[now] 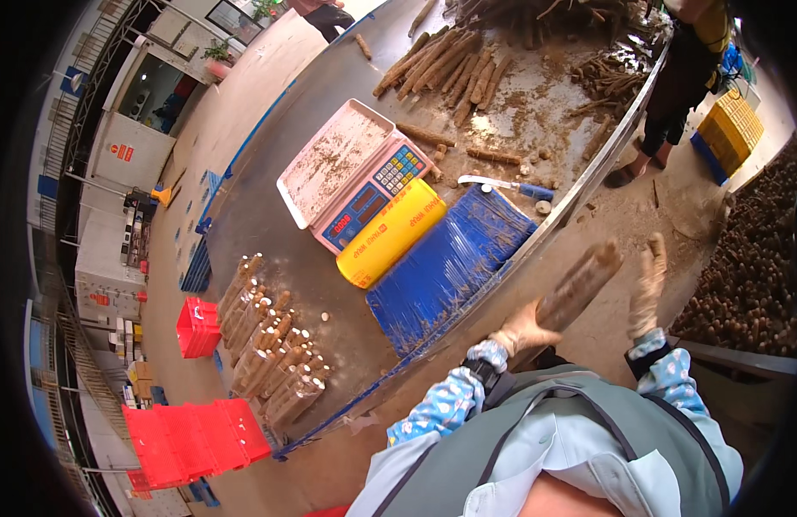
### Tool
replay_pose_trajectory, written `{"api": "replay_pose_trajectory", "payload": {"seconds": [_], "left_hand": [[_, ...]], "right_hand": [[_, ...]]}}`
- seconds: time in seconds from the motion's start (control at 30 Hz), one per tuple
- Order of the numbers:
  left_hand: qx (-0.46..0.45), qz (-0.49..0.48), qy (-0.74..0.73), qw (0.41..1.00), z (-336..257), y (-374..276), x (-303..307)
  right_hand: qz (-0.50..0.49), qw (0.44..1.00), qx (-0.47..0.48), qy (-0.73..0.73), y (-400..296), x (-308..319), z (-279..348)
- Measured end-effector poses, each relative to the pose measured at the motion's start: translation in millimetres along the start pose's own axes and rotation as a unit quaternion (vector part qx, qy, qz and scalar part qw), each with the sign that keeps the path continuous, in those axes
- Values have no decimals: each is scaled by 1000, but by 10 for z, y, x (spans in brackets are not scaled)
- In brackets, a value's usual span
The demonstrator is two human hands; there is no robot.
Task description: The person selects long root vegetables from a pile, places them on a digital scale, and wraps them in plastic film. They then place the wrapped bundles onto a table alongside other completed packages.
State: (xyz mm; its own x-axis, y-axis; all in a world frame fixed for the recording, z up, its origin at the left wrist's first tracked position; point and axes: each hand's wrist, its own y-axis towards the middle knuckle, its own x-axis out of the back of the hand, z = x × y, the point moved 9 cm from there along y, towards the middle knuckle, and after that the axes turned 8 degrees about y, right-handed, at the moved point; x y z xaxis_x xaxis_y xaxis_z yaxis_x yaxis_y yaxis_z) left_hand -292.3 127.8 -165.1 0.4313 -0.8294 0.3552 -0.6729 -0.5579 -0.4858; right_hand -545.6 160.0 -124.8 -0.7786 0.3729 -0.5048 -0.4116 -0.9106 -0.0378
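Note:
Gripped in my gloved left hand (pixel 525 328) is a bundle of brown roots in clear film (pixel 576 287), held beyond the table's near edge. My gloved right hand (pixel 648 284) is raised to the right of the bundle, apart from it, with nothing in it. On the table before me lie a blue board covered in film and dirt (pixel 450 271), a yellow roll of plastic wrap (pixel 392 232) and a pinkish digital scale (pixel 346 168) with an empty, dirty tray. A knife with a blue handle (pixel 534 191) lies beyond the blue board.
Wrapped root bundles (pixel 275 349) lie at the table's left end; loose roots (pixel 437 64) lie at the far end. Red crates (pixel 198 439) stand beyond the left end. A person (pixel 679 71) stands at the right, near a yellow crate (pixel 731 129). Many roots (pixel 747 278) fill the right side.

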Motion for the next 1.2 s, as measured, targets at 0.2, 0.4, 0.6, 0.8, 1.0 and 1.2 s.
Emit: {"api": "replay_pose_trajectory", "payload": {"seconds": [0.2, 0.4, 0.6, 0.8, 1.0, 1.2], "left_hand": [[-141, 113, -389, 903, -1768, 113, 664], [-225, -275, -277, 893, -2255, -548, 2168], [-181, -401, -119, 890, -1580, -1273, 2363], [-166, -497, -353, 775, -271, -2169, 2940], [-54, -599, -450, 660, 804, -3023, 3026], [-41, -665, -457, 589, 919, -3094, 3121]], "right_hand": [[-18, 961, -23, 276, 704, -770, 629], [194, 972, -57, 122, 188, -2298, 971], [238, 963, -104, 65, 232, -3202, 128], [596, 773, 114, -187, -107, -4429, -227], [322, 912, -10, -255, 2169, -4361, -792], [291, 794, -112, -521, 2889, -4268, -1755]]}}
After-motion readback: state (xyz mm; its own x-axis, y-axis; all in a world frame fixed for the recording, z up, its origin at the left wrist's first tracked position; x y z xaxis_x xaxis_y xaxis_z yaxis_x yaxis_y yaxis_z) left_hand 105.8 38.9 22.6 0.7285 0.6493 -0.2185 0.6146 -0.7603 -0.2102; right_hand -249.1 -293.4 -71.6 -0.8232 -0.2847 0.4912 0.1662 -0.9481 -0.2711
